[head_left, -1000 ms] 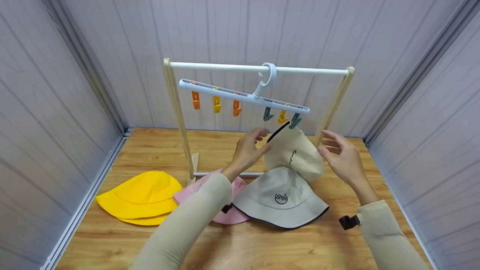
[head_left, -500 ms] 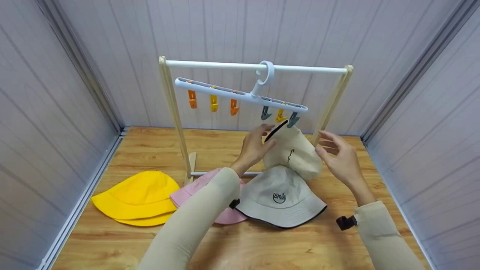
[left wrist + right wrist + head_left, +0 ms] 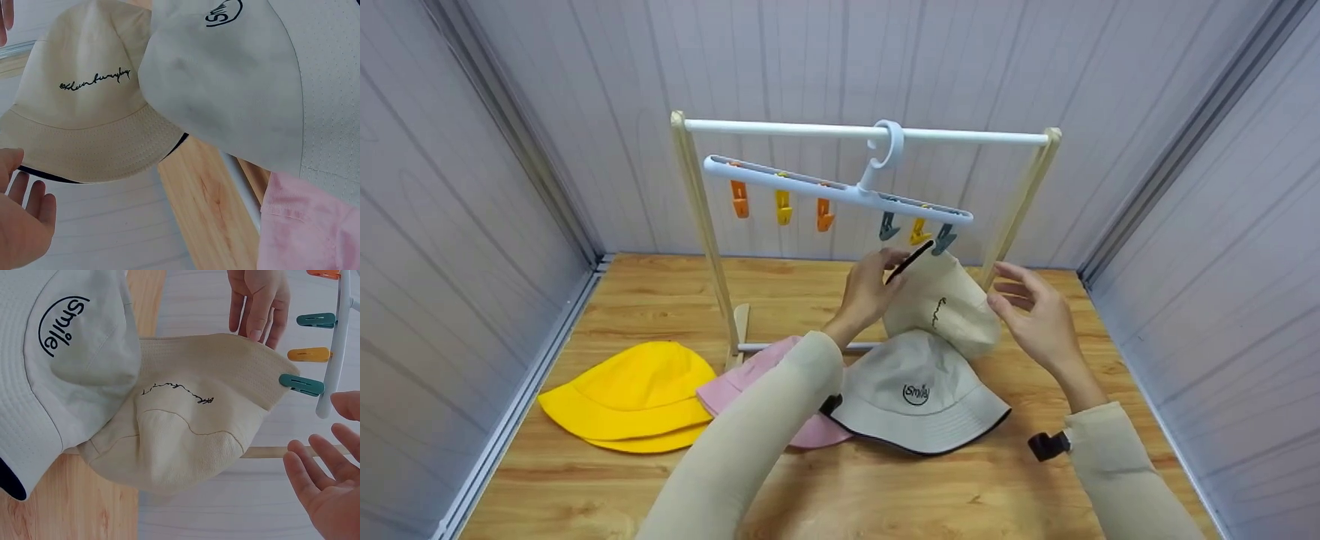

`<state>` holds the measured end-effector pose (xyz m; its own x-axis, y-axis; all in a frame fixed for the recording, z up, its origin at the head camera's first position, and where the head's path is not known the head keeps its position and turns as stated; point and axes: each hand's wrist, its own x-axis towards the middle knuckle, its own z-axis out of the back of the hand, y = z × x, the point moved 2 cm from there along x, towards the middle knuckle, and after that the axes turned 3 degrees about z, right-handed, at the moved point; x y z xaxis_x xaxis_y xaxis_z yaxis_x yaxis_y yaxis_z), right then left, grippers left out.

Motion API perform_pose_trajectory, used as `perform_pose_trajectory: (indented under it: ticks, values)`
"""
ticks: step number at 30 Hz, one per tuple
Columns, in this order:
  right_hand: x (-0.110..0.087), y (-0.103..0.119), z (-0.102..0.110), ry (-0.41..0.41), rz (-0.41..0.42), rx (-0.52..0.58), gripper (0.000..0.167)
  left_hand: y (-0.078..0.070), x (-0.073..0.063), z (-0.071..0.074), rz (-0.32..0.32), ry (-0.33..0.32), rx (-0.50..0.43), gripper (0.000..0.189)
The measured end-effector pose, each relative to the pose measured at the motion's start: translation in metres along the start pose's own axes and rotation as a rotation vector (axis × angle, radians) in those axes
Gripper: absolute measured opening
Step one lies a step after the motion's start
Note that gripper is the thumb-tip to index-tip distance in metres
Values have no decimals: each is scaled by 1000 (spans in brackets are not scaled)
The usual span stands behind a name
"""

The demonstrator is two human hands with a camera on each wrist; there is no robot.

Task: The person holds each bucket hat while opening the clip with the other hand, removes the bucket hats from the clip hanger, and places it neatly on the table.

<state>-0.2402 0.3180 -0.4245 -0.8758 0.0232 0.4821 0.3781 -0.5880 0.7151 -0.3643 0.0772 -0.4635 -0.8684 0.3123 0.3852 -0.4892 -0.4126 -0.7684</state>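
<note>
A cream bucket hat [image 3: 941, 300] with dark script and a black inner edge hangs tilted from the dark green clip [image 3: 302, 385] at the low end of the hanger. My left hand [image 3: 866, 292] has the brim's free edge between thumb and fingers. In the left wrist view, the thumb [image 3: 11, 159] overlaps the brim's outer face. My right hand [image 3: 1039, 315] is beside the hat's right side with its fingers spread, holding nothing. Against the cream hat's lower part stands a grey bucket hat [image 3: 930, 382] marked "Smile".
The pale blue hanger [image 3: 780, 177] slants down to the right on the rack's white bar [image 3: 780, 130], with several orange, yellow and green clips. Yellow hats [image 3: 637, 394] lie stacked at the left of the wooden table [image 3: 900, 495]. A pink hat [image 3: 750, 375] lies partly behind my left sleeve.
My left hand has moved up to the brim edge, its thumb and fingers closing around it. The right hand stays beside the hat. The whole view has shifted slightly.
</note>
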Motion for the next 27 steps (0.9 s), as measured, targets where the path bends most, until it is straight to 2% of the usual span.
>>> perform_pose_trajectory:
  ticks: [8, 19, 27]
  values:
    - [4, 3, -6, -12, -16, 59, 47, -1, 2, -1, 42, -36, -49, 23]
    - [18, 9, -15, -14, -45, 164, 48, -3, 0, -3, 81, -38, -79, 18]
    - [32, 9, -26, -28, -123, 265, 53, -3, 0, -5, 72, -27, -76, 16]
